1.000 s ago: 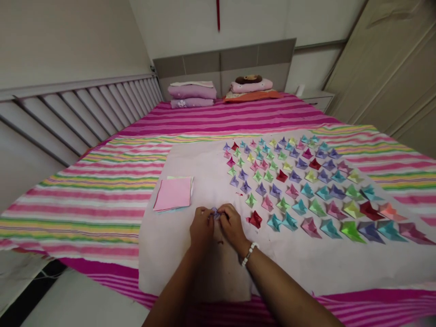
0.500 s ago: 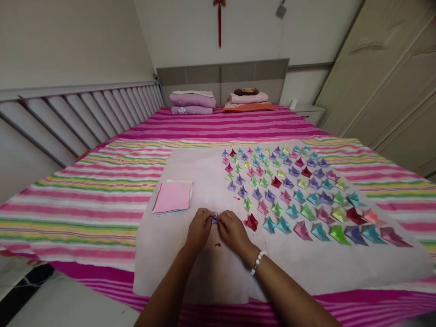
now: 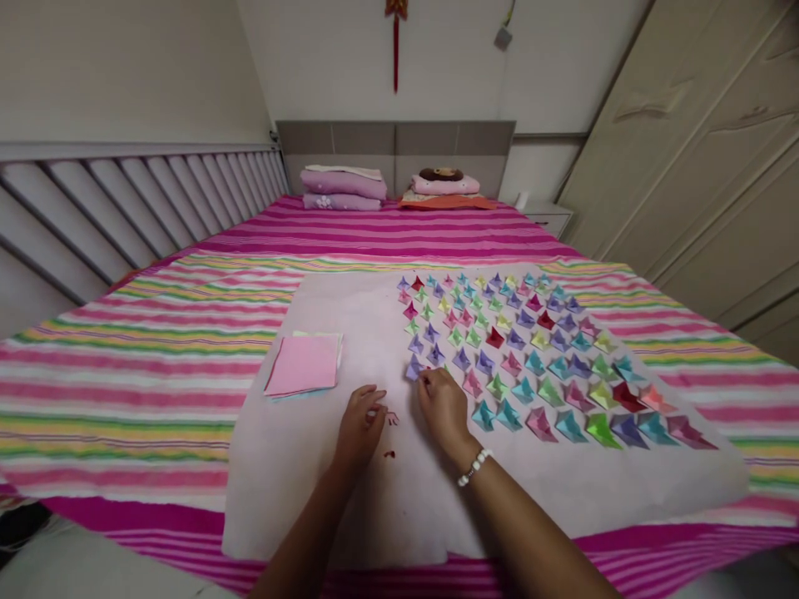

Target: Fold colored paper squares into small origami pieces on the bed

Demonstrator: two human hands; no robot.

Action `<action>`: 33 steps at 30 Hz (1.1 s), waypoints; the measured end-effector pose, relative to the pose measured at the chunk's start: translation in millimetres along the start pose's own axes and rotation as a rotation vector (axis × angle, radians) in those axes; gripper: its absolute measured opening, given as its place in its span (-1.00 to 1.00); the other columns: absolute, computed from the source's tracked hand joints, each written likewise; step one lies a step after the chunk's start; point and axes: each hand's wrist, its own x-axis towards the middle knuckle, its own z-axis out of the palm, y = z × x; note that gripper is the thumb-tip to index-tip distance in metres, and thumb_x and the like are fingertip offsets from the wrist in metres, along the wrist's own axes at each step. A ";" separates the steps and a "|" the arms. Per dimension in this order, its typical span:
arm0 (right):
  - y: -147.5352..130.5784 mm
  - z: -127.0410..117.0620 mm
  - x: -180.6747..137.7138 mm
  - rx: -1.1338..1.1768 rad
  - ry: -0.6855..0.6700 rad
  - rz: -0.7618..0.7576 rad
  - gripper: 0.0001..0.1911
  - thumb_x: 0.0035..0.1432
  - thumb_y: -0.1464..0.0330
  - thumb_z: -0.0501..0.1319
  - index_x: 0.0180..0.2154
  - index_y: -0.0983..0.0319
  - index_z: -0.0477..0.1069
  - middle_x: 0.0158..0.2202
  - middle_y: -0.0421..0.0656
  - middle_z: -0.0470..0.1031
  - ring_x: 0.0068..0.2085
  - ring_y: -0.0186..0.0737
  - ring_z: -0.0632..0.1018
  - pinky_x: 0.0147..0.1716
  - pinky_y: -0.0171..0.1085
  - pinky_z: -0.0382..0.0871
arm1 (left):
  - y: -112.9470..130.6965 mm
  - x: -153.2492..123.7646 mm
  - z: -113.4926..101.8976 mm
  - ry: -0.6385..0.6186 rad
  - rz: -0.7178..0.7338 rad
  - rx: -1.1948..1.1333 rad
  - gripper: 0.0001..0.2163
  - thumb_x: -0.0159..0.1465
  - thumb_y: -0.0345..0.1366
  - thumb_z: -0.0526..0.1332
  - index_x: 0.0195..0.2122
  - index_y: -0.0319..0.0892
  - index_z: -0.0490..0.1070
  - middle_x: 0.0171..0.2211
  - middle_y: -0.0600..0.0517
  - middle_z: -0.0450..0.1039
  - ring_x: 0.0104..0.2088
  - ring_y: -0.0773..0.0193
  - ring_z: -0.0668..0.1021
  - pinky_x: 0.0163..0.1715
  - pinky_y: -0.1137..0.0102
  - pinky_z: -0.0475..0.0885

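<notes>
My right hand [image 3: 442,406], with a white bead bracelet [image 3: 474,467] on the wrist, has its fingers pinched at the lower edge of a purple paper crane [image 3: 414,368]. The crane sits at the near left end of the rows of folded paper cranes [image 3: 513,339]. My left hand [image 3: 362,423] rests low over the white sheet [image 3: 293,482], fingers loosely curled and apart, holding nothing. Beside its fingertips are small red marks [image 3: 392,418]. A stack of square paper [image 3: 304,363], pink on top, lies to the left. My right hand hides a few cranes behind it.
Under the sheet is a striped bedspread [image 3: 143,391]. White railing [image 3: 156,195] runs along the left, wardrobe doors [image 3: 699,166] along the right. Folded bedding [image 3: 344,185] is stacked by the headboard [image 3: 455,141]. A small red scrap [image 3: 389,454] lies near my left forearm.
Both hands were together on the small purple paper. They have parted: my right hand carried the purple crane forward to the row, and my left hand let go. The view shifted slightly.
</notes>
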 end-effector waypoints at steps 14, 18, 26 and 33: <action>1.4 14.8 17.0 -0.279 -0.010 0.079 -0.80 0.07 0.56 0.13 -0.50 0.26 0.44 -0.48 0.02 0.50 -0.46 -0.12 0.50 -0.53 -0.26 0.14 | -8.0 -9.8 -1.4 0.003 0.033 0.029 -0.83 0.18 -0.36 0.12 -0.27 -0.17 0.50 -0.15 -0.10 0.46 -0.39 0.34 0.56 -0.46 0.41 0.54; -3.0 8.4 12.3 -0.271 0.006 0.060 -0.92 0.08 0.48 0.17 -0.38 0.23 0.44 -0.40 0.01 0.49 -0.41 -0.10 0.49 -0.51 -0.24 0.16 | -6.6 -8.5 -15.1 0.021 0.081 0.069 -0.83 0.21 -0.34 0.12 -0.25 -0.14 0.49 -0.20 -0.06 0.52 -0.29 0.29 0.58 -0.28 0.36 0.54; -24.1 21.6 -15.8 0.020 -0.066 -0.216 -0.86 0.18 0.47 0.09 -0.31 0.21 0.40 -0.32 -0.04 0.41 -0.28 -0.07 0.42 -0.32 -0.18 0.28 | -29.7 31.3 -93.0 0.130 0.128 0.253 -0.77 0.14 -0.29 0.26 -0.16 -0.13 0.49 -0.04 -0.09 0.52 0.12 0.04 0.40 0.16 0.04 0.25; -19.1 58.7 -41.5 0.287 -0.089 -0.247 -0.85 0.20 0.48 0.09 -0.24 0.23 0.41 -0.19 0.00 0.42 -0.14 -0.05 0.39 -0.13 -0.08 0.34 | -62.2 43.0 -111.7 0.068 0.071 0.301 -0.59 0.12 -0.19 0.31 -0.01 -0.18 0.43 0.10 -0.16 0.41 0.23 0.02 0.29 0.20 0.03 0.19</action>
